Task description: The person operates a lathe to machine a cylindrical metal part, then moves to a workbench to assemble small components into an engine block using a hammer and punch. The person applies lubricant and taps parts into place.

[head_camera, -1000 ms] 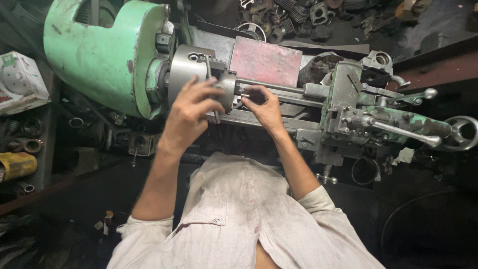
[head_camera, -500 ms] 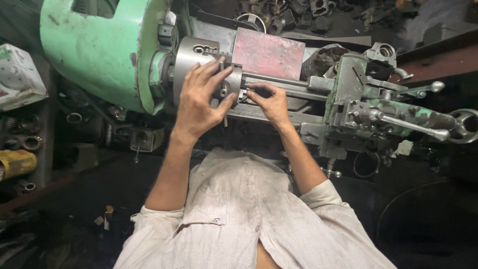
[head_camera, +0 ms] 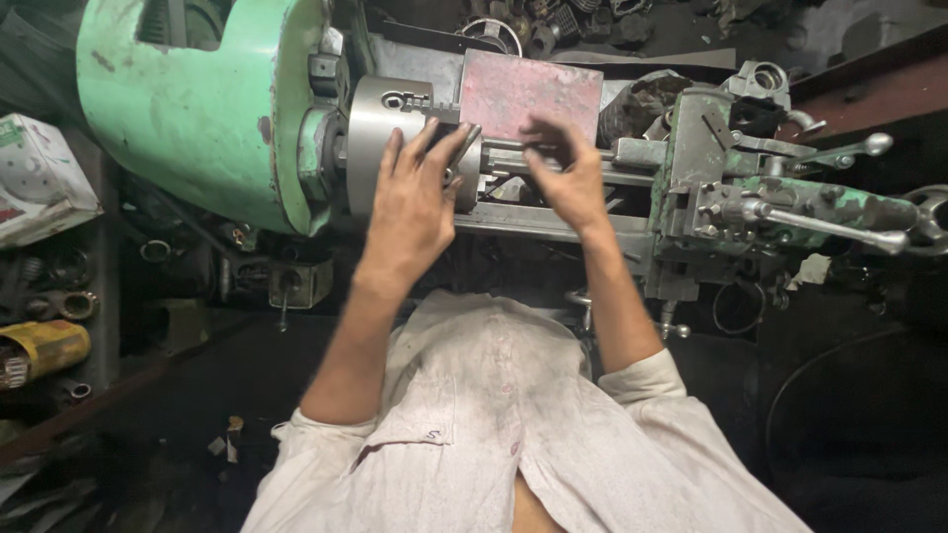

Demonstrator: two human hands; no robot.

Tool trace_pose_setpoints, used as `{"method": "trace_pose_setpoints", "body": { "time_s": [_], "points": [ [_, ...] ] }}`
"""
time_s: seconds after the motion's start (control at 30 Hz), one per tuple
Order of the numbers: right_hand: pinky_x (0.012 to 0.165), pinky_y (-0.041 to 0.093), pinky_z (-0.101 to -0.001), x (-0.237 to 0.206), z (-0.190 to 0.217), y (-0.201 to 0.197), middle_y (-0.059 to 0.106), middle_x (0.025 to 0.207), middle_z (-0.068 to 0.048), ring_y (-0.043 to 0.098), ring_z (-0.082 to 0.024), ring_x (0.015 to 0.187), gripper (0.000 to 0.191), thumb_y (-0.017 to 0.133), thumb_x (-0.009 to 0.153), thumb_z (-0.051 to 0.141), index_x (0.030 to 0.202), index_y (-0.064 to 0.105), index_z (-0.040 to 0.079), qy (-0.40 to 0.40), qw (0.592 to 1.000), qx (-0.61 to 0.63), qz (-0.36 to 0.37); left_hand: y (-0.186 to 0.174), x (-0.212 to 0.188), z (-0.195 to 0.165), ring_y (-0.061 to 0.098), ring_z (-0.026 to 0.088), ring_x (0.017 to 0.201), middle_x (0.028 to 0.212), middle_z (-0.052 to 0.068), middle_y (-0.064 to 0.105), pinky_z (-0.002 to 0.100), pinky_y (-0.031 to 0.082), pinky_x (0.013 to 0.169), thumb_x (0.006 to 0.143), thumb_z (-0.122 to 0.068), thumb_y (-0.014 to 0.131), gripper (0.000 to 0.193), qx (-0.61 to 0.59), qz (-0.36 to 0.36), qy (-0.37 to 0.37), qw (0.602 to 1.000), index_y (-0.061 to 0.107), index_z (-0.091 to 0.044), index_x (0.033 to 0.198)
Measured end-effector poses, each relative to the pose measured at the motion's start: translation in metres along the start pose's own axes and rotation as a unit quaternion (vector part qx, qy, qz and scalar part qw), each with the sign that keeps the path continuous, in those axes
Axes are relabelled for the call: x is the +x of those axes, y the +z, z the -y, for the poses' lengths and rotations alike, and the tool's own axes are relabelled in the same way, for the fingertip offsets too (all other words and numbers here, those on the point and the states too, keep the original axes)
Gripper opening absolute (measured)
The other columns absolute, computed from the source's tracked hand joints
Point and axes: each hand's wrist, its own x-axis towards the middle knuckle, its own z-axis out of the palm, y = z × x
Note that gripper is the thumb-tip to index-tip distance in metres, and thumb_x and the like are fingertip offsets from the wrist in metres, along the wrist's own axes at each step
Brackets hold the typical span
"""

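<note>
Dim workshop, green lathe [head_camera: 197, 118]. Left hand [head_camera: 415, 197] spread flat on chuck [head_camera: 380, 143]; right hand [head_camera: 563, 173] fingers curled around steel bar [head_camera: 513, 158]. Risk: pinched fingers if chuck turns.

The chuck [head_camera: 390, 143] is walled on its left by the green headstock [head_camera: 197, 109]; no passage there. Right of the chuck, the bar [head_camera: 513, 158] runs to the carriage [head_camera: 711, 188], and both hands fill that gap: left hand [head_camera: 415, 202] flat on the chuck face, right hand [head_camera: 563, 173] over the bar. Behind, a red plate [head_camera: 528, 94] closes the rear. Levers [head_camera: 829, 222] jut from the carriage to the right. The near side, along the bed rail [head_camera: 533, 222], lies open.
</note>
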Motion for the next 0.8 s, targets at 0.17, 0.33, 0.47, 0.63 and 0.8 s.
{"method": "trace_pose_setpoints", "body": {
  "time_s": [0.17, 0.33, 0.47, 0.63, 0.8],
  "points": [
    [0.105, 0.057, -0.0371, 0.024, 0.067, 0.003, 0.068, 0.13, -0.011, 0.065, -0.026, 0.121, 0.039, 0.075, 0.095, -0.004, 0.13, 0.069, 0.009, -0.26, 0.948, -0.154, 0.103, 0.02, -0.014, -0.002, 0.057, 0.029, 0.122, 0.122, 0.005, 0.061, 0.052, 0.036, 0.121, 0.095, -0.016, 0.08, 0.038, 0.073, -0.126, -0.04, 0.988, 0.067, -0.011, 0.13],
    [0.098, 0.05, -0.0394, 0.053, 0.093, 0.013, 0.073, 0.115, -0.002, 0.062, -0.024, 0.108, 0.039, 0.078, 0.079, 0.001, 0.117, 0.079, 0.012, -0.383, 0.839, -0.323, 0.212, 0.014, -0.018, 0.01, 0.058, 0.027, 0.119, 0.113, 0.002, 0.069, 0.052, 0.037, 0.119, 0.087, -0.019, 0.086, 0.037, 0.058, -0.15, -0.007, 0.987, 0.07, -0.01, 0.12],
    [0.097, 0.047, -0.0385, 0.064, 0.093, 0.014, 0.072, 0.108, 0.002, 0.061, -0.022, 0.102, 0.029, 0.078, 0.08, 0.003, 0.107, 0.08, 0.015, -0.403, 0.824, -0.349, 0.193, 0.008, -0.015, 0.003, 0.059, 0.026, 0.118, 0.112, 0.003, 0.072, 0.052, 0.038, 0.118, 0.085, -0.014, 0.084, 0.038, 0.07, -0.132, -0.028, 0.988, 0.072, -0.01, 0.121],
    [0.098, 0.05, -0.0409, 0.05, 0.087, 0.024, 0.068, 0.099, -0.002, 0.062, -0.025, 0.105, 0.03, 0.077, 0.071, 0.002, 0.099, 0.077, 0.012, -0.372, 0.844, -0.364, 0.127, 0.003, -0.006, -0.007, 0.059, 0.027, 0.118, 0.111, 0.003, 0.071, 0.052, 0.038, 0.119, 0.088, -0.016, 0.084, 0.033, 0.063, -0.133, -0.057, 0.987, 0.072, -0.011, 0.119],
    [0.095, 0.052, -0.038, 0.045, 0.076, 0.025, 0.067, 0.108, -0.005, 0.06, -0.027, 0.105, 0.035, 0.074, 0.075, -0.004, 0.108, 0.073, 0.006, -0.323, 0.868, -0.337, 0.169, -0.001, -0.006, -0.01, 0.058, 0.027, 0.119, 0.112, 0.002, 0.071, 0.052, 0.037, 0.119, 0.089, -0.018, 0.082, 0.031, 0.051, -0.12, -0.074, 0.989, 0.072, -0.012, 0.118]
  ]
}}
